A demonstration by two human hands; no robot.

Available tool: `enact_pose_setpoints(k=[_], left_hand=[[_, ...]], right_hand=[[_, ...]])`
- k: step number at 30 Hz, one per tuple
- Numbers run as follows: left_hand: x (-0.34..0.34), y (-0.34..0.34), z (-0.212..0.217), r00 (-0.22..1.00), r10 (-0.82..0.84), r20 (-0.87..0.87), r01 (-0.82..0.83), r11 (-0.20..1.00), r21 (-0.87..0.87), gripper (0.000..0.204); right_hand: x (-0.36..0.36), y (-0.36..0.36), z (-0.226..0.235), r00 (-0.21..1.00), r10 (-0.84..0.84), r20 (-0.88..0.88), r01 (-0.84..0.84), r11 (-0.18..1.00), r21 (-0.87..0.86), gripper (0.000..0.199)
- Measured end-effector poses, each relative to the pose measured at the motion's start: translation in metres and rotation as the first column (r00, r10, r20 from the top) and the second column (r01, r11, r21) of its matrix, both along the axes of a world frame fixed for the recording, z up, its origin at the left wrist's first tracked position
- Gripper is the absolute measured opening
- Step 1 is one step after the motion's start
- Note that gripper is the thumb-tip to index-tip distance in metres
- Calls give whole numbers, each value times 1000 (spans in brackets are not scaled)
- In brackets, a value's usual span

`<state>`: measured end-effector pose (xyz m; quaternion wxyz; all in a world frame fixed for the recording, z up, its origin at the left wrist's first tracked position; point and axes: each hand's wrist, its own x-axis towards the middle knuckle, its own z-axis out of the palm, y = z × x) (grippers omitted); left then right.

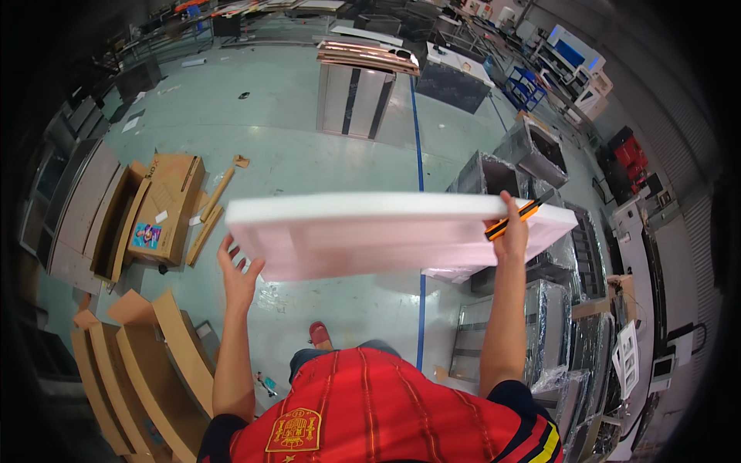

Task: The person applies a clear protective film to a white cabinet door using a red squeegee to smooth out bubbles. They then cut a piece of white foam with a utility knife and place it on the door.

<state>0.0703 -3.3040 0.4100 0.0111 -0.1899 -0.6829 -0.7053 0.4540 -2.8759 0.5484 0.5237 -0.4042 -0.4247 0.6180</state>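
Observation:
A long white foam panel (370, 241) with a recessed underside is held up off the floor, spanning the space in front of me. My left hand (241, 272) grips its left end, with the thumb and fingers at the lower corner. Toward the other end, my right hand (511, 231) holds the panel by its edge. An orange and black utility knife (496, 229) is also in that right hand, lying slanted across the fingers, its tip pointing up and right.
Plastic-wrapped metal cabinets (505, 320) stand close on the right. Opened cardboard boxes (166, 359) lie at the lower left, and a flattened carton (174, 197) is farther off. A grey cabinet (355, 100) topped with stacked sheets stands ahead. A blue line (422, 324) runs along the floor.

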Motion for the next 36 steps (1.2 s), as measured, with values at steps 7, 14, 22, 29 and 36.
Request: enact_pose_setpoints(k=[7, 14, 22, 29, 36], left_hand=[[-110, 190, 54, 838, -521, 162, 535, 843, -62, 63], [-147, 414, 44, 596, -619, 512, 624, 758, 190, 67], [-176, 638, 41, 487, -580, 653, 591, 769, 242, 65], [-219, 826, 2, 460, -564, 685, 579, 776, 250, 57], [-284, 1038, -27, 372, -568, 734, 561, 768, 309, 56]], right_hand=[[-13, 129, 37, 995, -83, -56, 79, 994, -82, 48], [-78, 290, 44, 998, 6, -56, 0, 995, 102, 63], [-213, 383, 12, 949, 275, 155, -281, 959, 16, 52], [-302, 469, -66, 884, 426, 192, -403, 903, -147, 45], [-341, 611, -48, 991, 100, 92, -95, 994, -63, 21]])
